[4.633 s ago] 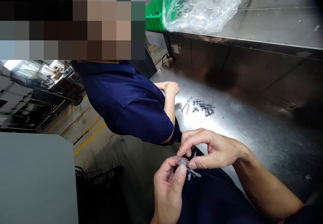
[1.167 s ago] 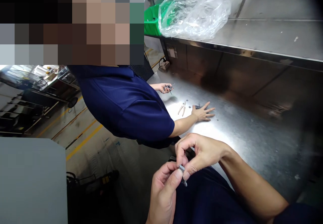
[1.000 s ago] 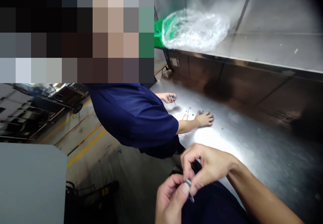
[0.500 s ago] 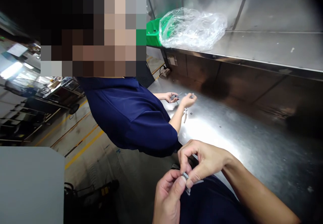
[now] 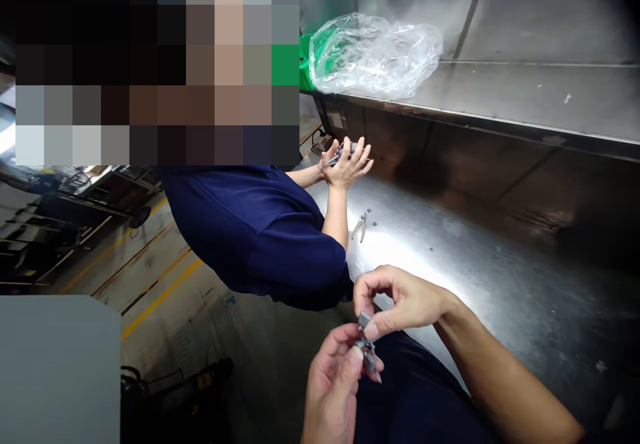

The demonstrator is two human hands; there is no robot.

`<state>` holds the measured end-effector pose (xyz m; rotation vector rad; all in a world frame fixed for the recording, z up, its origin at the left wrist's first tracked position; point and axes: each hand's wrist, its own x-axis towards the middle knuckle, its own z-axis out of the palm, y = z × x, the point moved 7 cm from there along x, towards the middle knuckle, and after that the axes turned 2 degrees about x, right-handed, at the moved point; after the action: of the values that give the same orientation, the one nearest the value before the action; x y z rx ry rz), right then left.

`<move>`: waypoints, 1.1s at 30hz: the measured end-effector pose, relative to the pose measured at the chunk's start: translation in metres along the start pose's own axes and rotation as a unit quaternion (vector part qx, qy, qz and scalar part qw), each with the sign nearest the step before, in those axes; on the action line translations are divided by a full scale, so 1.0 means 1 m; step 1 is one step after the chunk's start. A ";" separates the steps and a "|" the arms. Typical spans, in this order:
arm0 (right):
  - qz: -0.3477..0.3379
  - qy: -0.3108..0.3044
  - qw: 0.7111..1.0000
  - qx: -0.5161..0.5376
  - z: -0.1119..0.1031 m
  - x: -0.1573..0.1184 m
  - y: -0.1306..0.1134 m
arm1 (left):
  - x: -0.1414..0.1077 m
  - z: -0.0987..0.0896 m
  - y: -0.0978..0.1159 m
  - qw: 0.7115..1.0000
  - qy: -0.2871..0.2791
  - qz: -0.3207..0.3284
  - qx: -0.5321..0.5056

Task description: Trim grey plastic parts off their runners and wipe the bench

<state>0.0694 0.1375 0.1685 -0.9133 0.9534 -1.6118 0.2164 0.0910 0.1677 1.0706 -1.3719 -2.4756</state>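
Observation:
Low in the view, my left hand (image 5: 333,381) is closed, its thumb and fingers pinching a small grey plastic part (image 5: 369,363) with a ribbed block on it. Just above, my right hand (image 5: 403,304) pinches a small grey ribbed block (image 5: 365,320) between thumb and fingers. Whether the two grey pieces are joined I cannot tell, since fingertips cover the space between them. Both hands are over my dark-clothed lap, beside the metal workbench (image 5: 480,284).
A co-worker in a navy shirt (image 5: 260,237) stands close at left, holding several thin grey pieces (image 5: 345,152) in both hands. Pliers (image 5: 359,227) and small dark bits lie on the bench. A clear plastic bag (image 5: 380,57) overlaps a green bin (image 5: 306,64) on the shelf. A grey panel (image 5: 60,364) is lower left.
My right hand has risen slightly from my left, with the ribbed block in its pinch. The co-worker's hands have come together higher up, and the pliers show more fully.

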 end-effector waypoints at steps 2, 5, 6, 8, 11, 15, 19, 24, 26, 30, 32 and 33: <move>0.002 0.004 1.000 0.014 -0.003 -0.002 0.001 | 0.000 0.001 0.000 1.000 0.001 -0.001 0.006; 0.014 -0.002 0.999 0.040 -0.007 -0.003 0.005 | -0.001 0.002 0.000 1.000 0.004 0.006 0.010; 0.016 -0.006 0.999 0.047 -0.007 -0.003 0.007 | -0.002 0.002 0.000 1.000 0.005 0.008 0.009; 0.021 -0.014 0.998 0.061 -0.007 -0.002 0.010 | -0.004 0.001 0.001 1.000 0.011 0.009 0.002; 0.029 -0.018 0.996 0.079 -0.008 -0.002 0.015 | -0.007 0.000 0.003 1.000 0.019 0.011 -0.015; 0.028 -0.027 0.992 0.116 -0.007 -0.002 0.019 | -0.009 0.001 0.004 0.999 0.014 0.014 -0.031; 0.029 -0.035 0.990 0.133 -0.006 -0.003 0.020 | -0.011 0.001 0.004 0.999 0.016 0.020 -0.036; 0.021 -0.043 0.989 0.139 -0.005 -0.004 0.017 | -0.012 0.003 0.005 0.999 0.020 0.026 -0.034; 0.024 -0.044 0.988 0.146 -0.004 -0.004 0.017 | -0.012 0.004 0.005 0.999 0.022 0.025 -0.034; 0.028 -0.048 0.988 0.147 -0.004 -0.004 0.017 | -0.013 0.004 0.005 0.999 0.024 0.021 -0.036; 0.031 -0.048 0.988 0.145 -0.004 -0.004 0.017 | -0.013 0.004 0.005 0.999 0.022 0.021 -0.037; 0.033 -0.048 0.988 0.145 -0.004 -0.005 0.018 | -0.013 0.004 0.005 0.999 0.020 0.021 -0.038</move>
<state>0.0735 0.1394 0.1506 -0.7430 0.6545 -1.5851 0.2227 0.0961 0.1802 1.0581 -1.2654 -2.4426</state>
